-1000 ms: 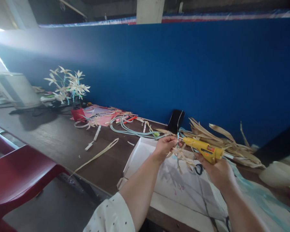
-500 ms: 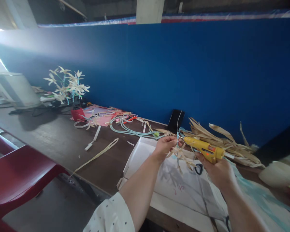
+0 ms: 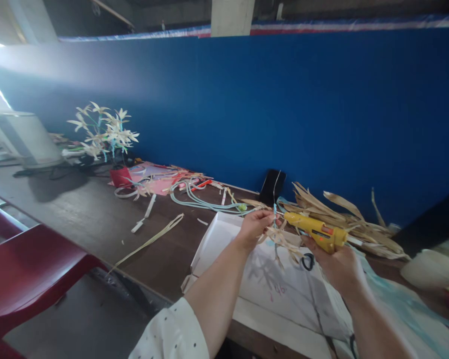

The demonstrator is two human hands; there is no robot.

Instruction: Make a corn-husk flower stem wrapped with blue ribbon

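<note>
My left hand pinches the blue-wrapped stem of a dried-leaf flower spray, whose pale petals hang downward below my fingers. A thin bare wire sticks up from the stem. Wrapped round the handle of a yellow hot glue gun, my right hand keeps its nozzle pointing left, at or very near the stem. A small orange light shows on the gun's side. Beneath both hands lies a white cardboard box with pink handwriting on it. A black ring-shaped thing, perhaps a scissors handle, rests on the box.
A finished-looking flower arrangement in a red pot stands at left, near a white kettle. Dried husks lie behind the glue gun. Pale blue cords curl mid-table. A red chair stands at lower left.
Almost nothing differs. Both hands, the stem and the glue gun hold nearly the same position.
</note>
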